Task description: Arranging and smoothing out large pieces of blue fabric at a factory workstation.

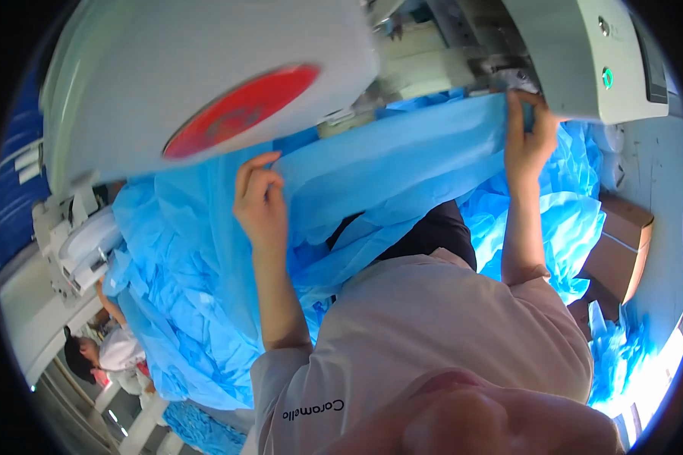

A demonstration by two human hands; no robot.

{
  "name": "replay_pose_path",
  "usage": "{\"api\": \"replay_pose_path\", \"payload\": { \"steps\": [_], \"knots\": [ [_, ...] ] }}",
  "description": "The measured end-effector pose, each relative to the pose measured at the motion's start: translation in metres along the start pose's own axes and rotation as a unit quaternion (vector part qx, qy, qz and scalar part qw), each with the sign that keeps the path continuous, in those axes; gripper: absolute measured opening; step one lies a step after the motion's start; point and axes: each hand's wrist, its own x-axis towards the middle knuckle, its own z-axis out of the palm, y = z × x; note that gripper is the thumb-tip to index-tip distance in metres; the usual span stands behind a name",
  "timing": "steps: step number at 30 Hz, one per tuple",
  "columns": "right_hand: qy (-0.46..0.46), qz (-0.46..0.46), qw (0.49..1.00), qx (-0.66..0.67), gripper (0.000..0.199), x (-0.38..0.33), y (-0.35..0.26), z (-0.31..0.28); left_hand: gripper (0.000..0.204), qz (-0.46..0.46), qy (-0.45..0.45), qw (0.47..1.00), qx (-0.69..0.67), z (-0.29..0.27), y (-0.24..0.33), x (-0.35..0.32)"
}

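Observation:
A long strip of thin light-blue nonwoven fabric stretches between my two hands in front of a white sewing machine. At its left end, my left hand has curled fingers against the fabric edge, below the machine's red oval. My right hand pinches the other end high up, close to the machine's metal working parts. Those parts are blurred, and the fingertips partly cover them. Below the strip, looser folds hang over my dark-clothed lap.
Heaped blue fabric spreads to my left, with more at right. A grey machine housing with a green-lit button stands upper right. A cardboard box sits at right. Another person in a dark cap works at far left.

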Motion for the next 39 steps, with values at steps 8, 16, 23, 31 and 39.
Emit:
{"api": "replay_pose_path", "payload": {
  "steps": [8,16,23,31,39],
  "knots": [
    [0.053,-0.120,0.976,-0.176,0.019,0.020,0.016,0.032,0.016,-0.022,0.057,0.997,0.052,0.016,-0.007,0.013],
    [0.073,-0.209,0.975,0.011,0.015,0.011,-0.031,0.037,0.016,-0.142,-0.140,0.972,-0.123,-0.059,-0.084,-0.027],
    [-0.100,-0.180,0.964,0.168,0.031,0.016,-0.079,0.069,0.020,-0.083,-0.071,0.993,0.050,0.008,-0.147,-0.045],
    [-0.163,-0.128,0.970,0.128,0.023,0.003,-0.068,0.065,0.028,-0.065,-0.310,0.931,-0.183,-0.110,-0.107,-0.069],
    [-0.244,-0.139,0.953,0.111,0.030,-0.004,-0.087,0.062,0.028,-0.141,-0.348,0.893,-0.248,-0.145,-0.067,-0.051]
  ]
}}
